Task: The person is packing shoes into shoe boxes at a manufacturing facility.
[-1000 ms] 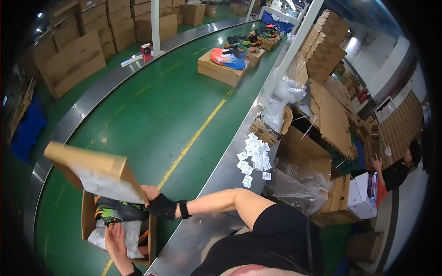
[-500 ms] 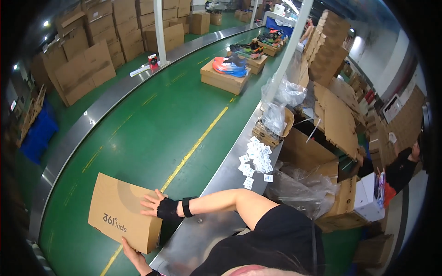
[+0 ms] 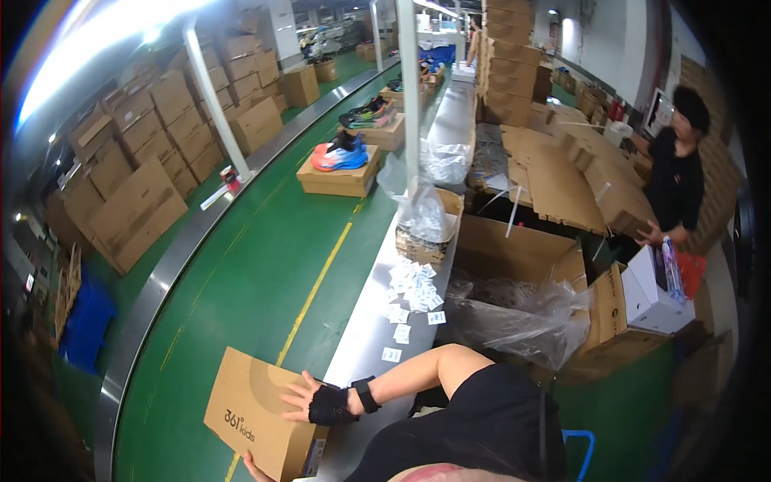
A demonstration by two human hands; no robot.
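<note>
A brown cardboard shoebox (image 3: 253, 410) with its lid down lies on the green conveyor belt (image 3: 257, 265) at the lower left. My right hand (image 3: 313, 399), in a black fingerless glove and wristband, rests flat on the lid with fingers spread. Only the fingertips of my left hand (image 3: 249, 461) show, curled at the box's near bottom edge. The rest of that hand is hidden below the picture's edge.
A steel bench strip (image 3: 361, 353) beside the belt carries loose white paper tags (image 3: 414, 289). Further up the belt, bright shoes sit on a closed box (image 3: 341, 165). Open cartons with plastic bags (image 3: 514, 309) stand to the right, where a person (image 3: 679, 173) handles flat cardboard. Stacked cartons (image 3: 136, 209) line the left.
A second ago the shoebox lid stood open over dark shoes. The lid has come down and my right hand now lies on it. The view has tilted up along the belt.
</note>
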